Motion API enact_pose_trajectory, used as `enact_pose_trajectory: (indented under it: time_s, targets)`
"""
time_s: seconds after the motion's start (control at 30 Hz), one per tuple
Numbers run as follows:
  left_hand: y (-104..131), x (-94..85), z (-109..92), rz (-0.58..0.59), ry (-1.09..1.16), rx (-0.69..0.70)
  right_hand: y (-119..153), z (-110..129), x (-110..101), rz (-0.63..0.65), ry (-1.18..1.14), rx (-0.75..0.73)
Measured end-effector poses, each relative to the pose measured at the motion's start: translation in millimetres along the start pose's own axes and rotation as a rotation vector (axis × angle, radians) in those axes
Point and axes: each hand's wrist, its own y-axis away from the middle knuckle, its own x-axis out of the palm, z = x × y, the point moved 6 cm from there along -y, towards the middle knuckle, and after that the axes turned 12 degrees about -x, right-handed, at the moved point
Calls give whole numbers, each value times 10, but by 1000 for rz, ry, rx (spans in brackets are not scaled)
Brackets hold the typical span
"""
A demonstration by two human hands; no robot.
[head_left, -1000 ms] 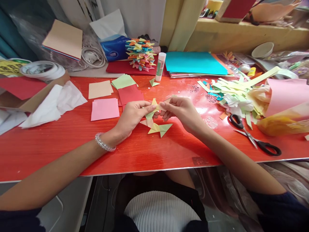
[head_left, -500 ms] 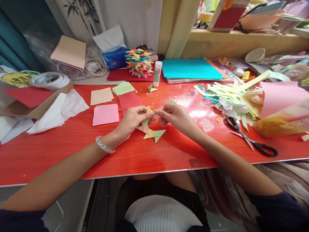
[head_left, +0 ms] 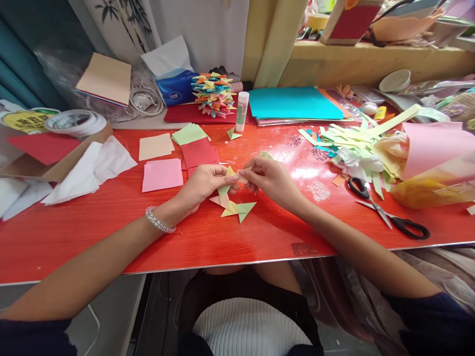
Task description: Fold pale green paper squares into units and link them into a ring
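Folded-paper chain [head_left: 230, 208] is being pinched tightly by left hand [head_left: 206, 186] and right hand [head_left: 272, 181] | its gripped end is being partly hidden

A zigzag chain of folded paper units [head_left: 230, 207], creased into flat, pointed shapes, hangs from the left hand [head_left: 210, 183]. At its lower end sits a pale green triangle [head_left: 246, 211], joined to a yellow piece [head_left: 230, 209], then a light pink piece [head_left: 223, 200], then a green and yellow part under the left thumb. A peach piece (mostly hidden by fingers) [head_left: 243, 179] bridges to the right hand [head_left: 270, 178], which pinches it.
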Motion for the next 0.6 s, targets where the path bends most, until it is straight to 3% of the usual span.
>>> enact_pose_trajectory:
  time_s: [0.37, 0.47, 0.53, 0.6]
  targets:
    - [15, 7, -42, -14, -35, 32, -26, 87, -10, 92, 80, -49]
    - [18, -15, -55, -58, -24, 47, -96, 89, -231, 37, 190, -112]
    - [9, -28, -43, -70, 6, 25, -148, 44, -495, -100, 383, -109]
    - [-4, -32, -36, -65, 24, 14, -194, -15, -691, -148, 636, -118]
